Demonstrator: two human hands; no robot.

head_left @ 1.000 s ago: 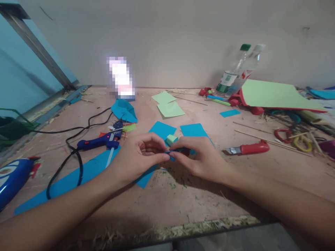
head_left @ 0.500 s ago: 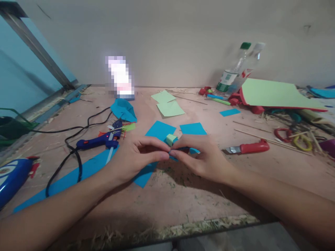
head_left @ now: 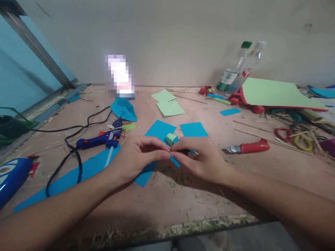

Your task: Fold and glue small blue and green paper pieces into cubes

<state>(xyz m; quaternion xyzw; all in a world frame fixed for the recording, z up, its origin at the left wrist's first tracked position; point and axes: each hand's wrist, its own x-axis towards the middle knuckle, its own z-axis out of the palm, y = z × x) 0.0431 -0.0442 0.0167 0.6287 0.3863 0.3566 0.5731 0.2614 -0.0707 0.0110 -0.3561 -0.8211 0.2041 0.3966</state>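
Over the middle of the table my left hand [head_left: 140,155] and my right hand [head_left: 200,157] meet at the fingertips, both closed in a pinch. Between them they grip a small piece of blue paper [head_left: 175,161], whose lower end pokes out beneath the fingers. Most of that piece is hidden by my fingertips. Just beyond them is a small folded light green paper piece [head_left: 171,139]. Flat blue paper squares [head_left: 160,129] lie behind my hands, and another blue paper sheet [head_left: 144,177] shows partly under my left hand. Something dark under my right fingers is too covered to name.
To the left, a blue glue gun [head_left: 104,140] with a black cord rests by a long blue strip [head_left: 90,167]. A red utility knife [head_left: 246,147] lies to the right, blade exposed. Behind are green paper squares [head_left: 170,107], plastic bottles [head_left: 228,82] and a lit phone [head_left: 120,75].
The blue paper in my fingertips has turned, so its end now points down and right below my fingers. Both hands stay in nearly the same place.
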